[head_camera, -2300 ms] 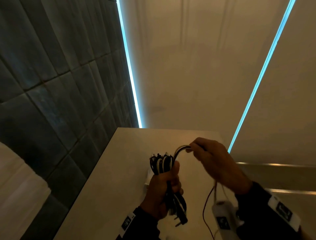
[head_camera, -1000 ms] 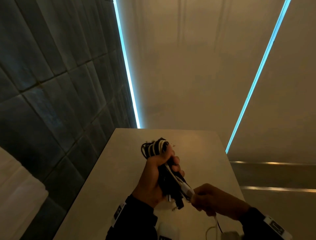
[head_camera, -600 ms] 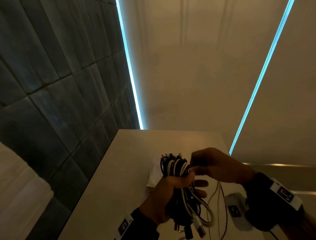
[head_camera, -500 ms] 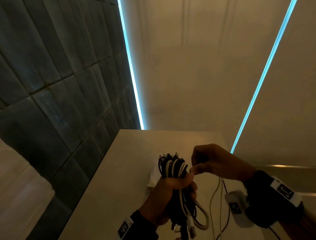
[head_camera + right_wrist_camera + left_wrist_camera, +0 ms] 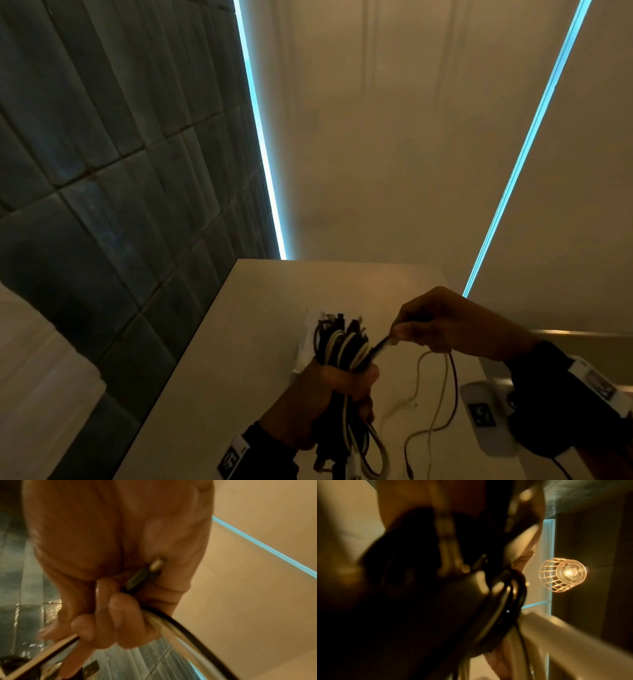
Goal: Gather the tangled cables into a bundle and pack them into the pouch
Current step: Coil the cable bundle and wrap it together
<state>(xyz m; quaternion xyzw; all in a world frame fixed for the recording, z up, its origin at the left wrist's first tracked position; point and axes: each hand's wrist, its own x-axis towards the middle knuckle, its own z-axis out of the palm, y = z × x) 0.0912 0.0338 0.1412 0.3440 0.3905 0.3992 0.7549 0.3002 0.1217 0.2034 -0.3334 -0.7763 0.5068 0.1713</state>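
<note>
My left hand (image 5: 356, 380) grips a bundle of black and white cables (image 5: 342, 342) upright above the pale table (image 5: 239, 342), loops on top and plugs hanging below the fist. To its right, my right hand (image 5: 397, 334) pinches a dark strand (image 5: 380, 346) that runs taut into the top of the bundle. Thin cables (image 5: 442, 394) dangle from that hand to the table. The right wrist view has its fingers (image 5: 109, 608) curled round the cable (image 5: 188, 628), a plug (image 5: 144, 574) against the palm. A white pouch (image 5: 303, 346) lies behind the bundle, mostly hidden.
A dark tiled wall (image 5: 102, 205) runs along the table's left edge. Beyond the table's far end stands a beige wall with two blue light strips (image 5: 263, 154). A caged lamp (image 5: 563, 576) glows in the left wrist view, beyond blurred dark cables (image 5: 501, 599).
My right hand rose from the bundle's lower end to its top and has now drawn a strand out to the right. The left hand keeps its grip.
</note>
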